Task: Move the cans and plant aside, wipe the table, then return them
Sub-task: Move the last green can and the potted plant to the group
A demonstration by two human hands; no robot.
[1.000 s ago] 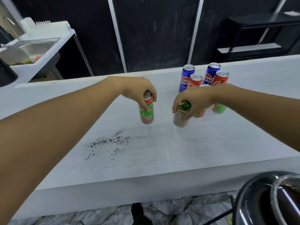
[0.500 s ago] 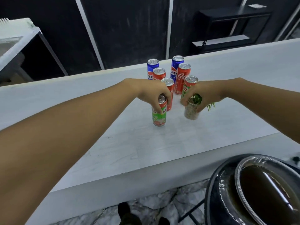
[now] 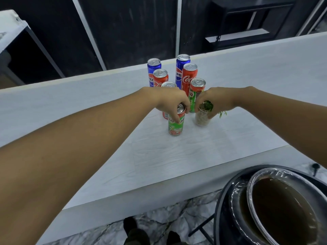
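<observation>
Left hand grips the top of a green-and-red can, fingers curled round its rim; can stands upright on the white table, mid-surface. Right hand is clamped from above on the plant, a small clear pot just right of that can. Six more cans cluster just behind: two blue, the rest red or green. Room: dark panelled wall at far side, marble floor near, round black bin near right.
</observation>
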